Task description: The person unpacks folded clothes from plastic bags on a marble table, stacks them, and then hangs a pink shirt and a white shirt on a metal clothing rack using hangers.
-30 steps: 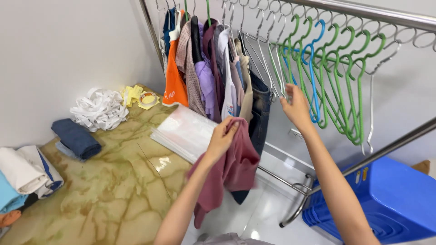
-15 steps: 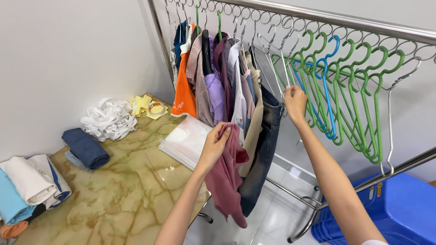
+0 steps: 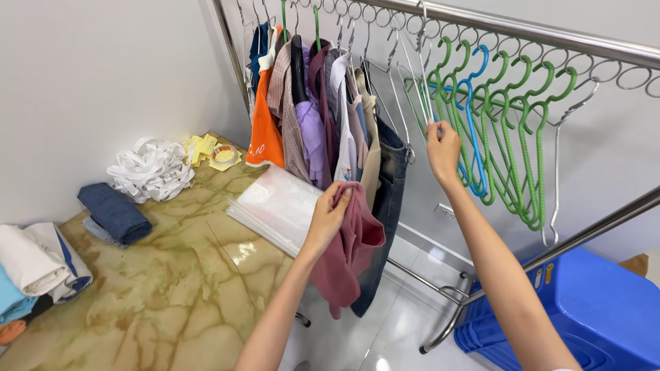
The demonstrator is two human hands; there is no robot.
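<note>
Maroon garment (image 3: 347,257) hangs bunched from the left hand (image 3: 331,209), whose fingers pinch its top edge at about 6 o'clock of the rack, not yet on a hanger. Farther up, at 1 o'clock, the right hand (image 3: 442,143) closes around a wire hanger (image 3: 416,82) among the green hangers (image 3: 509,137). At 11 o'clock, several shirts (image 3: 309,117) already hang; folded clothes (image 3: 113,213) wait on the counter (image 3: 158,302) at 9 o'clock.
</note>
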